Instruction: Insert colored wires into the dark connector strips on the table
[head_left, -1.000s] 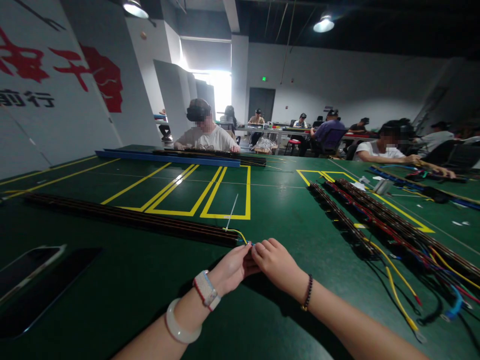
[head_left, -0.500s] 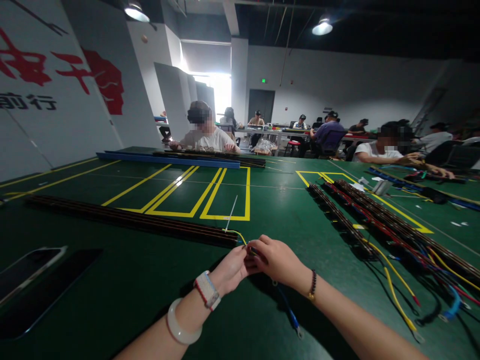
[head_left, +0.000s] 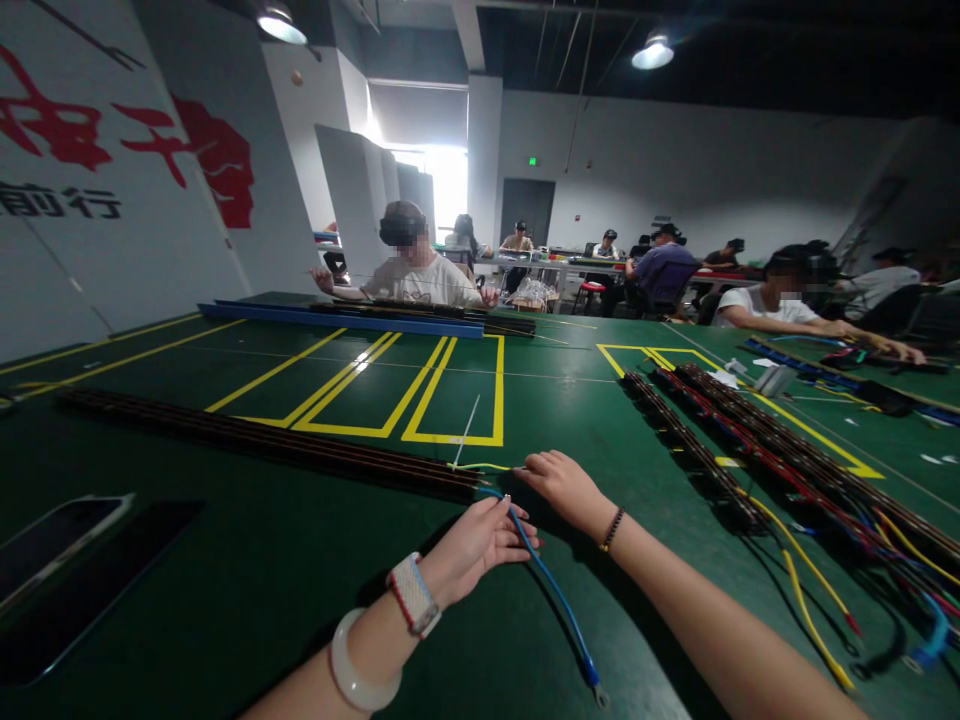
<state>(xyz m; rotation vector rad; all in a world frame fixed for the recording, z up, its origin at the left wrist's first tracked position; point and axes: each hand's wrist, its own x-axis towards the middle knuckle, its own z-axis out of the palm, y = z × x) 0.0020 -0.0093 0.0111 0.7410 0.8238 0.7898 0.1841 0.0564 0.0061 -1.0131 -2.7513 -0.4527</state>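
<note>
Your left hand (head_left: 476, 542), low centre of the frame: bare; at the wrist, one watch (head_left: 415, 595), pale woven band, red and blue edging; nearer the bottom edge, one thick white bangle (head_left: 343, 665). Your right hand (head_left: 568, 490), right of centre: bare; one dark beaded bracelet (head_left: 613, 527).

On my remote feed I counted one left hand (head_left: 476, 548), one right hand (head_left: 568, 490), one blue cable (head_left: 558, 588) and one yellow wire (head_left: 491, 467) near centre, two dark panels (head_left: 97, 585) lower left, two lamps (head_left: 652, 53) up top.
</note>
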